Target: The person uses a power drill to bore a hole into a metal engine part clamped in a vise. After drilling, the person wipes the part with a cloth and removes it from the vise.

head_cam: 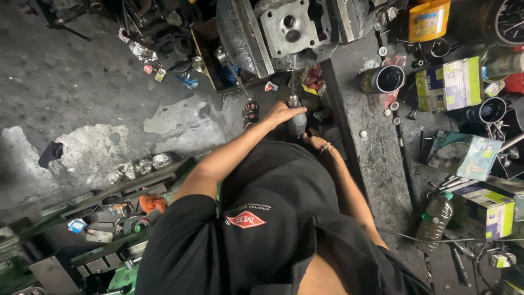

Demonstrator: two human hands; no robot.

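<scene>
The person is standing over a big metal block (289,27) on the floor. The left hand (284,113) is wrapping its fingers tight around a gray tool handle (297,121), whose thin shaft is pointing at the block. I think a bolt is being turned; next it needs a steady push. The right hand (322,146) is resting just below, and I cannot tell how its fingers are lying. I am counting two cans (382,79) and one bottle (435,214) on the ledge.

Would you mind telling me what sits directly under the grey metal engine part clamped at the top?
Under the engine part, a thin shaft runs down into a grey tool handle. The left hand wraps it; the right hand sits just below. The tool tip's contact point is hidden in shadow.
</scene>
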